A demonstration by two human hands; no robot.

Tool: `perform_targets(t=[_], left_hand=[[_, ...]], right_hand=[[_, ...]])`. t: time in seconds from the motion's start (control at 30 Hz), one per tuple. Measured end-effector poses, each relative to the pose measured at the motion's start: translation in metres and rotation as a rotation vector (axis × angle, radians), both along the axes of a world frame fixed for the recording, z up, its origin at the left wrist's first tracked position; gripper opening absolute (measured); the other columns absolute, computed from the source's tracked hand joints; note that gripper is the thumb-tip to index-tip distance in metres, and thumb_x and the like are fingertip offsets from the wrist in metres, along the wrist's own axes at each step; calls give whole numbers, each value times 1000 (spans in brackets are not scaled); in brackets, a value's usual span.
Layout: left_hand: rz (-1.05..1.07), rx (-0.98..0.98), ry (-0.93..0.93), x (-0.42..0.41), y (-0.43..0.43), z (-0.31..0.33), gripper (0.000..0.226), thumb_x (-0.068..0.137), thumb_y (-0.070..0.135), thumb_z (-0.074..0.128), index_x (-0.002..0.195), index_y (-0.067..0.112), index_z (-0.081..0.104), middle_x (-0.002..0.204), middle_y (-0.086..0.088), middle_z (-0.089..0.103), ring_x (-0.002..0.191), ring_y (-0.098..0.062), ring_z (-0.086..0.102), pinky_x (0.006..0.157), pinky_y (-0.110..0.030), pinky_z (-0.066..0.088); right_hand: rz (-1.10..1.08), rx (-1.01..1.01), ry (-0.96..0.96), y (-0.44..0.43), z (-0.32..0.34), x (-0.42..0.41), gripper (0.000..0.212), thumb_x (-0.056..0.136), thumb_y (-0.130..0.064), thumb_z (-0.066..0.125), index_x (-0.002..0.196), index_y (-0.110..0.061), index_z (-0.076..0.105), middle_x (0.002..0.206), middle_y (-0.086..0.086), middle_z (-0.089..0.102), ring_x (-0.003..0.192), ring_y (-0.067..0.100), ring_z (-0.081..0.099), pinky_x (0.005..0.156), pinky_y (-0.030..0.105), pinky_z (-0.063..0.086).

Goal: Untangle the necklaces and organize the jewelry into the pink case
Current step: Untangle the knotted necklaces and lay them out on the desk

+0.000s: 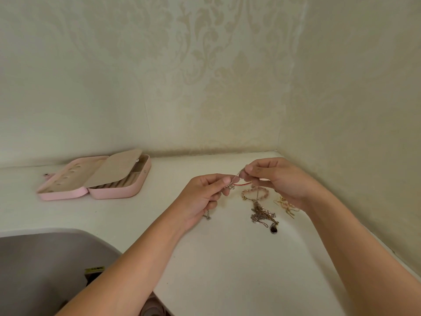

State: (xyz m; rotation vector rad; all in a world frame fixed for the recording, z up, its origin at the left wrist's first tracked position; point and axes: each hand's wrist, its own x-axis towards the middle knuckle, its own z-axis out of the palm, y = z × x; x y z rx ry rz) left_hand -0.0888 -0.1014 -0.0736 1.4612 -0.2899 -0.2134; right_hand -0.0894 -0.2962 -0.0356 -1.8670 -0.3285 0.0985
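Knots worry me here: my left hand (205,197) and right hand (273,179) both pinch the thin chain (236,176), and yanking apart could cinch the necklace tangle (259,212) tighter.

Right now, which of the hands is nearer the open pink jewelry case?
Left. The left hand sits to the right of the pink jewelry case, apart from it; the right hand is farther right still, both pinching a thin chain.

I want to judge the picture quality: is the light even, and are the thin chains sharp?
Head view: the light is soft and even, no glare, only faint shadows on the counter; the wide lens curves the counter's back edge; the tangled chains are small and slightly blurred, single strands hard to separate.
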Motion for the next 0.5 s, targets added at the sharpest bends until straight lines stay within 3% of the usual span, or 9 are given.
perform_targets(t=[0.07,0.17,0.27,0.37,0.5], left_hand=[[-18,2,7,0,0,1,18,93,19,58,93,17,75,56,8,48,45,-4,22,40,-13,19],[-52,-8,29,0,0,1,20,94,16,55,93,15,75,55,7,41,46,-4,19,40,-13,17],[-68,-28,58,1,0,1,25,95,15,53,85,17,75,55,6,35,50,-7,15,40,-13,16],[-107,-85,87,1,1,2,27,91,15,54,74,19,75,52,7,36,48,-5,17,38,-12,16],[-162,-204,151,1,3,5,17,78,19,57,69,19,71,49,9,35,43,-1,23,39,-13,13]], right_hand=[[-13,10,-2,1,0,0,22,94,-20,56,87,-7,72,83,7,70,85,27,62,90,27,48],[6,196,79,6,2,-2,22,97,-12,49,85,-5,66,55,0,43,54,13,49,65,23,51],[5,172,84,6,5,-5,19,95,-15,53,83,-7,66,56,-5,23,47,8,22,43,18,28],[-3,18,58,6,10,-9,10,84,-19,69,80,-10,69,52,-7,28,47,8,20,44,19,19],[-2,-95,45,9,6,-9,15,81,-23,73,83,-9,70,51,-11,47,46,6,26,46,17,23]])
